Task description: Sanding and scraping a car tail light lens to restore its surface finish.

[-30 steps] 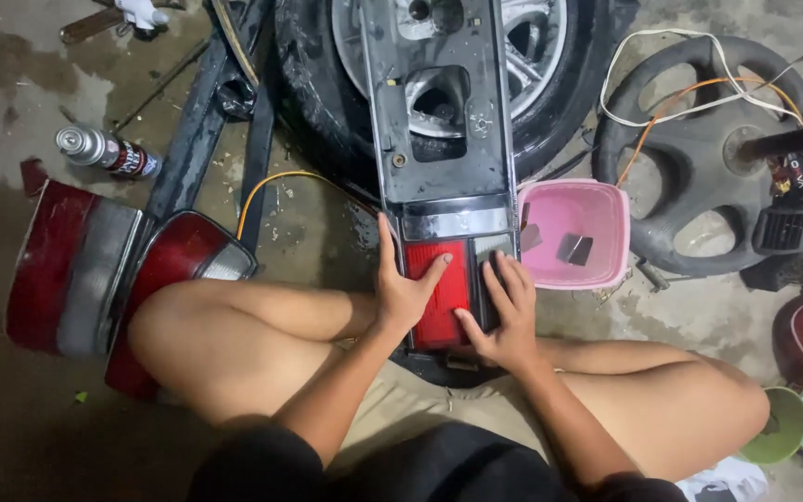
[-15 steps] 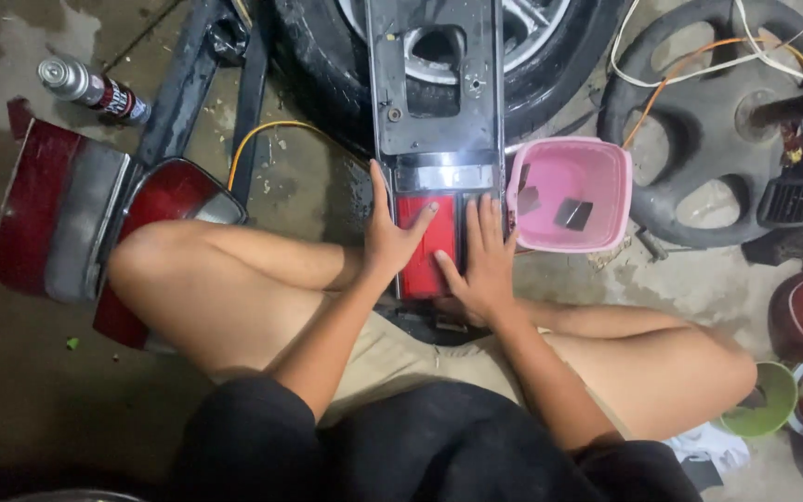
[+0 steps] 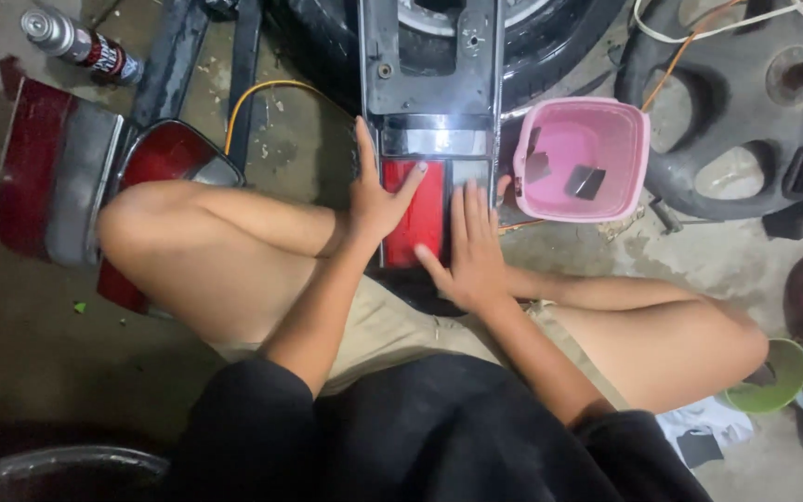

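Concrete floor (image 3: 11,372). Tail-light panel (image 3: 429,121), long axis vertical in frame, red lens toward the lap. Left hand (image 3: 375,200) and right hand (image 3: 474,256) lie flat, fingers spread, on the lens, gripping nothing.

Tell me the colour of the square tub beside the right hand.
Pink tub, seen best in the head view, next to the right hand.

A stained concrete floor (image 3: 11,363) carries everything: a spray can (image 3: 81,44) far left, a red tail-light lens (image 3: 48,167) beside it, a pink plastic tub (image 3: 583,158) (two dark scraps inside) right of centre, a green bowl (image 3: 778,376) near right.
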